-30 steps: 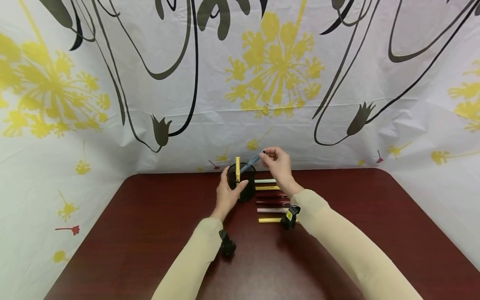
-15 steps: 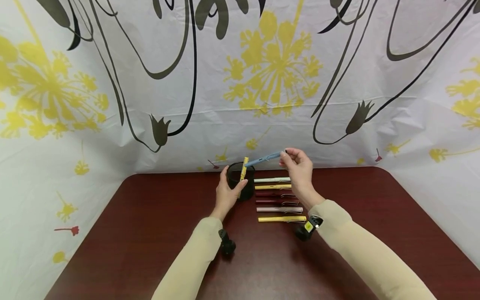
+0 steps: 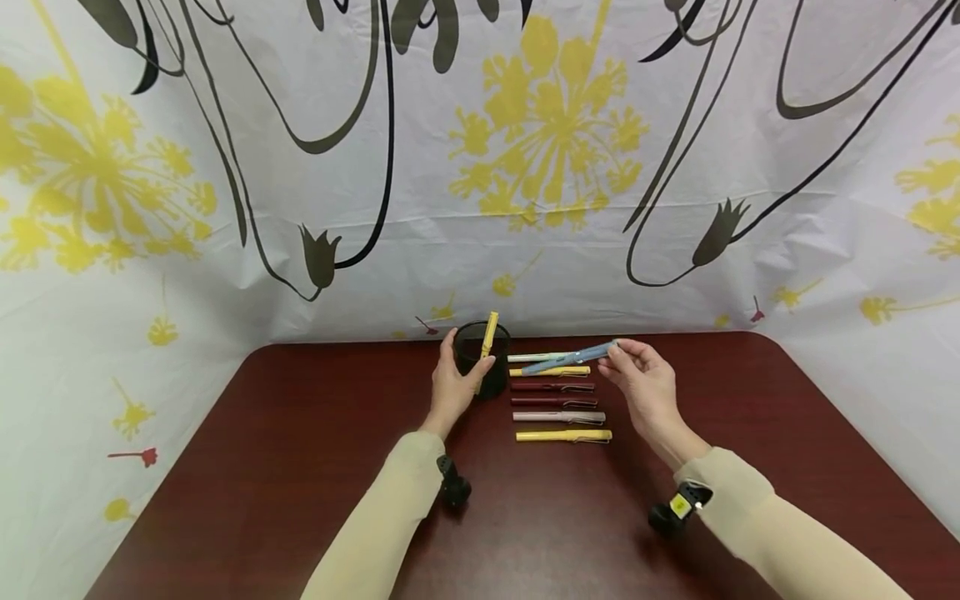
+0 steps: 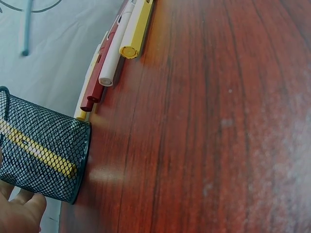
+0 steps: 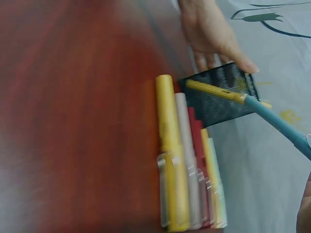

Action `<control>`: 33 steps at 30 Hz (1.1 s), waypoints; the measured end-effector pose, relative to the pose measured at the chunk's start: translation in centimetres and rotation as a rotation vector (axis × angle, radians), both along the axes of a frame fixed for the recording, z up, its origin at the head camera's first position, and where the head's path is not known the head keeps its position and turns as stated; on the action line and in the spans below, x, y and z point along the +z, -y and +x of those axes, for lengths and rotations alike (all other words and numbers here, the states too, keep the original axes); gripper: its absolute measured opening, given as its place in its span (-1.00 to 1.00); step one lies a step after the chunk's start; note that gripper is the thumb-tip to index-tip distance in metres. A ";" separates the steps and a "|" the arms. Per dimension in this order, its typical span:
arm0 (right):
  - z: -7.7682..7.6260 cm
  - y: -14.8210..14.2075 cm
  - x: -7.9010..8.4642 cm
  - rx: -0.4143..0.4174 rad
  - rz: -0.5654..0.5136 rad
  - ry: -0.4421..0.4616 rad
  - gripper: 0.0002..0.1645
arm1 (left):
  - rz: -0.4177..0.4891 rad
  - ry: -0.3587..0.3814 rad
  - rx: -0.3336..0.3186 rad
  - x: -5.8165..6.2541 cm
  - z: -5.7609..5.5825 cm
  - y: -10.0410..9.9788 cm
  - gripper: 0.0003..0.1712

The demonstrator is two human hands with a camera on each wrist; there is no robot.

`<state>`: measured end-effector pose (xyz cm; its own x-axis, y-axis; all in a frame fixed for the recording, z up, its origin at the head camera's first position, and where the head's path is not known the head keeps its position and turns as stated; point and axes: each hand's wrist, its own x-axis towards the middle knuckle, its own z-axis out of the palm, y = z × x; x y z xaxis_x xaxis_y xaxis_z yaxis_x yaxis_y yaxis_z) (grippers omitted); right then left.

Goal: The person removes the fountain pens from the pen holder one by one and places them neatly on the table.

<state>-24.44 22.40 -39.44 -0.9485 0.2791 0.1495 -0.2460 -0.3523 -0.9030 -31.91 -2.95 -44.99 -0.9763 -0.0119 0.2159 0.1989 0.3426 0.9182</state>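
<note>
My left hand (image 3: 453,385) holds a black mesh pen cup (image 3: 493,387) at the back of the table, thumb and fingers on opposite sides of it. One yellow pen (image 3: 490,335) leans inside; its lower part shows through the mesh (image 4: 48,180) in the left wrist view. Between thumb and fingers, my right hand (image 3: 648,392) pinches a light blue pen (image 3: 570,358) by its right end. The blue pen slants over the far end of a row of pens, its free end pointing left. In the right wrist view this blue pen (image 5: 279,121) overlaps the cup's yellow pen.
Right of the cup, pens lie side by side: white (image 3: 525,358), yellow (image 3: 577,372), two dark red (image 3: 543,387), pale pink (image 3: 551,417), and yellow (image 3: 555,436) nearest me. A patterned white cloth (image 3: 420,250) hangs behind the dark red-brown table (image 3: 315,467).
My right hand has drawn the blue pen out of the cup, then moved right and down over the row. The cup's yellow pen has tipped right. My left hand stays on the cup.
</note>
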 end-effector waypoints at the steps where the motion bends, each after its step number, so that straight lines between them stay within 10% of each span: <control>1: 0.4 -0.3 -0.3 0.011 0.003 0.007 -0.90 | 0.000 -0.001 0.002 0.0 0.0 0.0 -0.03; 22: 4.5 -1.4 -4.4 0.216 0.246 0.190 -0.85 | -0.001 -0.001 0.001 0.1 -0.1 0.0 -0.02; 33: 4.9 -2.6 -5.4 0.301 0.520 0.144 -0.59 | 0.001 0.009 -0.002 0.1 -0.1 0.1 -0.03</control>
<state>-19.52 24.95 -44.81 -0.9952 -0.0790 0.0583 -0.0667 0.1079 -0.9919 -32.05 -3.03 -44.87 -0.9783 -0.0097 0.2070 0.1914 0.3413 0.9203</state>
